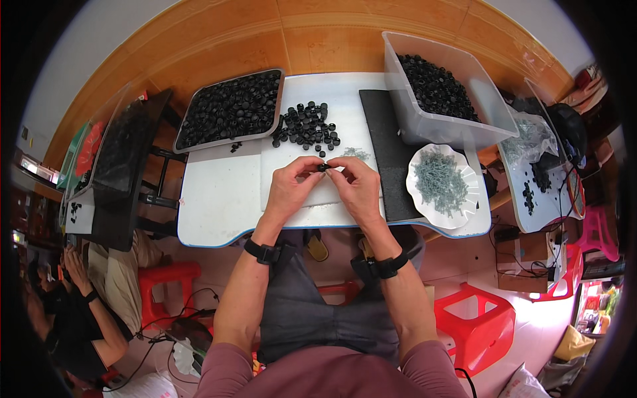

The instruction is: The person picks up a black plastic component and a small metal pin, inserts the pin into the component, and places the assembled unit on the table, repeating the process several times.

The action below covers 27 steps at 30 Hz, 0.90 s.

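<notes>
Over the near part of the white board (269, 174), my left hand (290, 188) and my right hand (358, 190) meet fingertip to fingertip. Between them they pinch a small black round part (323, 168), mostly covered by the fingers. Just beyond the fingertips lies a loose pile of similar black round parts (306, 126). A few thin grey-green pins (357, 154) rest beside my right hand. Further right, a white scalloped plate (472, 199) holds a heap of the same thin pins.
At the back left a metal tray (282, 93) is full of black round parts. A tall translucent bin (431, 126) of small black parts stands back right, by a black mat (381, 166). Red stools (476, 328) stand below; another person (99, 318) sits at left.
</notes>
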{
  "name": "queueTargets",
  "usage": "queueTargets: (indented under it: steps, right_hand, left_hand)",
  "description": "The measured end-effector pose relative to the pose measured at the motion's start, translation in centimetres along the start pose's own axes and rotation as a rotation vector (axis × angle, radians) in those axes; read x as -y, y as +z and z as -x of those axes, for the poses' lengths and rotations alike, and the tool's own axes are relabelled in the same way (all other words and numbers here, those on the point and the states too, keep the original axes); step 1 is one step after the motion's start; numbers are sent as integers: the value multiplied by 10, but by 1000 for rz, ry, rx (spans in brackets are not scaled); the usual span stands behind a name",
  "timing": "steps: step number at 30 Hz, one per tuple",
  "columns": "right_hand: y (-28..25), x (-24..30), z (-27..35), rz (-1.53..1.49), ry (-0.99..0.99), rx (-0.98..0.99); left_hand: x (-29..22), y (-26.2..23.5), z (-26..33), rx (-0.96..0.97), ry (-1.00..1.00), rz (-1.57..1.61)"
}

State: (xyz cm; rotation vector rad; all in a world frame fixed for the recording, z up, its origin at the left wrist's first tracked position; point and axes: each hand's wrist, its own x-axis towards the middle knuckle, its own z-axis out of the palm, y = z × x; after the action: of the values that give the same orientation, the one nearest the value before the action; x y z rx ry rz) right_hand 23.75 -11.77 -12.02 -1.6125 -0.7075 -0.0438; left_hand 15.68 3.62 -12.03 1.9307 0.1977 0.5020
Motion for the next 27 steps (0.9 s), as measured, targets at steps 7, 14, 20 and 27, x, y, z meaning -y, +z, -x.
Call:
queueTargets:
  steps: [7,14,20,27]
  right_hand:
    - [1,0,-1,-25,-22,-11]
    - [0,0,-2,-67,-58,-22]
    - [0,0,-1,-22,-9,-15]
    - [-1,1,-2,27,-75,-4]
  left_hand:
    - [0,4,2,-53,8,6]
    - [0,3,0,-21,35,-32]
    - [0,2,1,-28,11,-82]
    - [2,4,0,-20,8,-44]
